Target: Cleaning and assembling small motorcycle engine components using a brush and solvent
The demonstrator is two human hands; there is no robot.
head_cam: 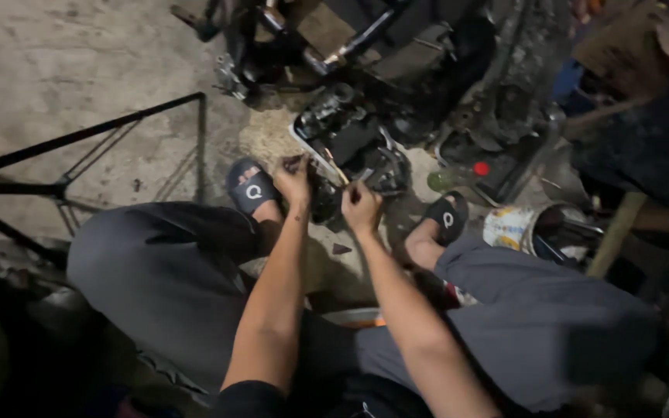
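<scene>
two hands (292, 179) (360, 206), two black slippers (251, 186) (447, 217), one engine part (350, 143), one tin can (514, 227)

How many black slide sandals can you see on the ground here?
2. One black sandal is on the foot left of the left hand; the other black sandal is on the foot right of the right hand. The clutter beyond might hide more.
</scene>
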